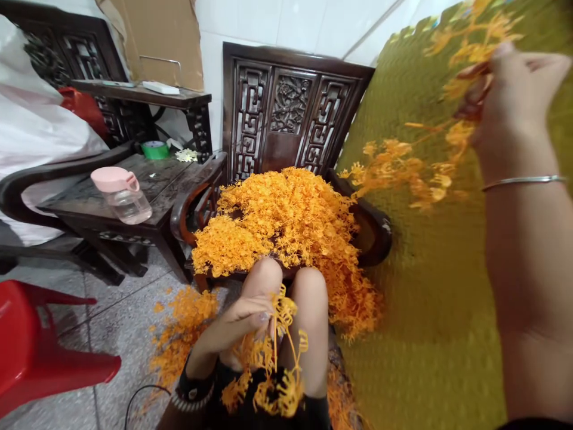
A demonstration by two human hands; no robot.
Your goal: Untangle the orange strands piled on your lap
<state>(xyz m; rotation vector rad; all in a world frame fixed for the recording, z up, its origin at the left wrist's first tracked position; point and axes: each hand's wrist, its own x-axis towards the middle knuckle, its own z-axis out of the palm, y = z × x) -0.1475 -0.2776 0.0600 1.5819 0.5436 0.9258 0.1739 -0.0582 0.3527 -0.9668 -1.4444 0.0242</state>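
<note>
My left hand (pixel 242 319) is low over my lap, its fingers pinching a tangled orange artificial flower sprig (pixel 280 358). My right hand (pixel 514 98) is raised at the upper right, gripping the stems of a long orange spray (pixel 430 167) against a woven olive-green mesh panel (pixel 425 269). A large heap of similar orange sprigs (pixel 286 227) fills the seat of a dark carved wooden chair (pixel 286 113). My bare knees (pixel 286 286) press against the heap's front edge. A thin silver bangle (pixel 521 183) circles my right wrist.
A dark wooden side table (pixel 134 203) holds a pink-lidded glass jug (pixel 122 194) and a green tape roll (pixel 155 150). Loose orange sprigs (pixel 183 328) lie on the tiled floor. A red plastic stool (pixel 45 352) stands at the lower left, and a black cable (pixel 143 400) runs near my leg.
</note>
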